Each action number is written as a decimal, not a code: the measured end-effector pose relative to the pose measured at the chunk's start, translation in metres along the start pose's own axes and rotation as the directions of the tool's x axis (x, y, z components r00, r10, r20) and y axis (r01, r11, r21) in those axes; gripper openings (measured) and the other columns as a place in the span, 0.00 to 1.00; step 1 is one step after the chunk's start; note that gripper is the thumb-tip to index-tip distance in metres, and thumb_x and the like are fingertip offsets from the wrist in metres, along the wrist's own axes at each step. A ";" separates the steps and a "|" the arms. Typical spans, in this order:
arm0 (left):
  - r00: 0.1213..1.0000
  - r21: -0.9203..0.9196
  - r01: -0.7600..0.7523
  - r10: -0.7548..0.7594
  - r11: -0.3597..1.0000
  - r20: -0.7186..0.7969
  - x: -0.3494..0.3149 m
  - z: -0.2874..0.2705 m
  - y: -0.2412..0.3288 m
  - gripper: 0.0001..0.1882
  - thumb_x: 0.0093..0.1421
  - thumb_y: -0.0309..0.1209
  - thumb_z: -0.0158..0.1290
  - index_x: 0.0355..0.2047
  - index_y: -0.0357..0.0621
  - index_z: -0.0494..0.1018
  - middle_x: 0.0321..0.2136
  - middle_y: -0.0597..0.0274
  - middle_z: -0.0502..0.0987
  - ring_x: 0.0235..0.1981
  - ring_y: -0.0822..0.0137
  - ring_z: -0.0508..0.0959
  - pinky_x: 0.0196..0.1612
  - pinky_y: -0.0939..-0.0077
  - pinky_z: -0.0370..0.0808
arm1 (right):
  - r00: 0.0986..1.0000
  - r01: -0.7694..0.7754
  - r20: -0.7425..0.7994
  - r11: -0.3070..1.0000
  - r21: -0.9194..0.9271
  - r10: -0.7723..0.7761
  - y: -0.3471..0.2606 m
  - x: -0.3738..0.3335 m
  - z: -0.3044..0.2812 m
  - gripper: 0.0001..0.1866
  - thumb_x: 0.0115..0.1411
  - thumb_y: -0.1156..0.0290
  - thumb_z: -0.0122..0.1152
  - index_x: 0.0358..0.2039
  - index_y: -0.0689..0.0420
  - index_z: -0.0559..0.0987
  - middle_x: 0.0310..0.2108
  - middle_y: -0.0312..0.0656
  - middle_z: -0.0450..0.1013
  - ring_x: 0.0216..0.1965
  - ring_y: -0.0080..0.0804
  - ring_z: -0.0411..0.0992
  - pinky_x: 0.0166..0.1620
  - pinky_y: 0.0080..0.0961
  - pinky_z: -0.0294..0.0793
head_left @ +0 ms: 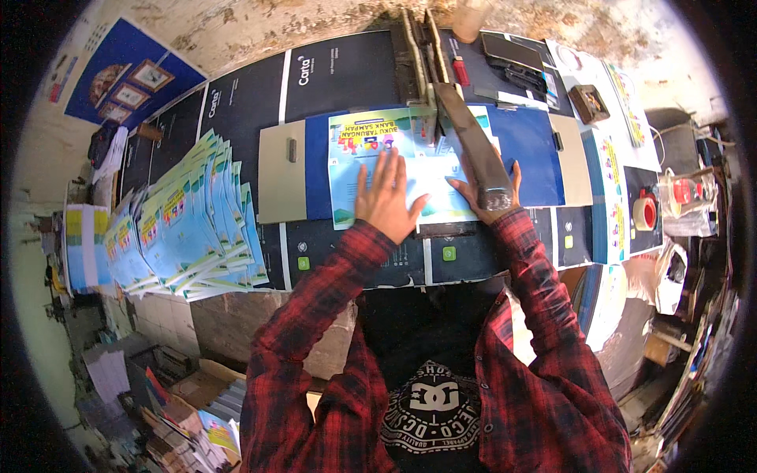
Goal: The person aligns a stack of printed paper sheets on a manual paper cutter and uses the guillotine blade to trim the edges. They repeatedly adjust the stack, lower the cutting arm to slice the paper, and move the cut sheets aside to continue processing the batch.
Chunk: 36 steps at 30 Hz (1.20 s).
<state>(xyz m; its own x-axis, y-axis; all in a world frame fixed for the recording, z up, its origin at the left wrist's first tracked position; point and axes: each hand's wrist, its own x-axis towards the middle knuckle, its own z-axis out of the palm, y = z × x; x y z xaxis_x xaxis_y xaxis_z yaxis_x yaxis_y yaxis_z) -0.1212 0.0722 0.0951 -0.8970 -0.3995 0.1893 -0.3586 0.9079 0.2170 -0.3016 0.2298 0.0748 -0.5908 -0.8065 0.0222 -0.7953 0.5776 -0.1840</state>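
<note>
A light-blue printed cover sheet (pixel 344 183) lies on a blue and beige board (pixel 282 175) on the bench. My left hand (pixel 384 191) rests flat on the sheet's left half, fingers spread, thumb pointing right. Over the right half, my right hand (pixel 464 191) is spread at the sheet's edge, its thumb stretched left. A dark metal lever (pixel 475 142) of a bench-mounted tool slants across it and hides part of its fingers; its end sits above the back of that hand. The tool's upright metal bars (pixel 426 51) stand beyond the sheet.
Printed covers (pixel 180 221) lie in a fanned pile at left. To the right are a stack of covers (pixel 609 197), a tape roll (pixel 644 213), a small wooden box (pixel 588 103) and a phone (pixel 512 51). A red cutter (pixel 460 71) lies beside the bars.
</note>
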 end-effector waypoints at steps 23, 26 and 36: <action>0.985 -0.083 0.098 -0.108 0.992 -0.136 -0.010 0.027 0.011 0.40 0.60 0.52 0.49 0.61 0.31 0.61 0.66 0.48 0.58 0.69 0.54 0.55 0.68 0.50 0.48 | 0.945 0.202 -0.272 0.979 0.042 -0.183 -0.117 -0.012 -0.065 0.51 0.54 0.38 0.58 0.70 0.52 0.52 0.72 0.51 0.43 0.71 0.54 0.41 0.65 0.60 0.46; 0.980 -0.089 0.101 -0.115 0.991 -0.163 -0.007 0.029 0.005 0.40 0.60 0.53 0.49 0.62 0.31 0.60 0.66 0.48 0.58 0.69 0.55 0.55 0.68 0.50 0.47 | 0.944 0.261 -0.233 0.960 0.101 -0.232 -0.111 -0.009 -0.069 0.50 0.54 0.41 0.59 0.70 0.50 0.52 0.72 0.51 0.43 0.71 0.55 0.41 0.64 0.62 0.47; 0.981 -0.123 0.126 -0.142 0.984 -0.130 -0.014 0.024 0.001 0.42 0.62 0.55 0.44 0.64 0.30 0.56 0.68 0.46 0.54 0.70 0.52 0.53 0.68 0.49 0.44 | 0.984 -0.165 0.129 0.361 0.918 0.121 -0.017 0.061 -0.139 0.26 0.68 0.52 0.49 0.61 0.51 0.69 0.55 0.40 0.71 0.49 0.32 0.72 0.54 0.31 0.68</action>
<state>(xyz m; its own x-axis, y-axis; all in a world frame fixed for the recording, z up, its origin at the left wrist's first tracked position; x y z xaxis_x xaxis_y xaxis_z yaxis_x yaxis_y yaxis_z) -0.1152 0.0814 0.0698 -0.7956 -0.5376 0.2794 -0.4344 0.8276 0.3555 -0.3430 0.1878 0.2156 -0.6605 -0.7399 -0.1276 -0.0654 0.2260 -0.9719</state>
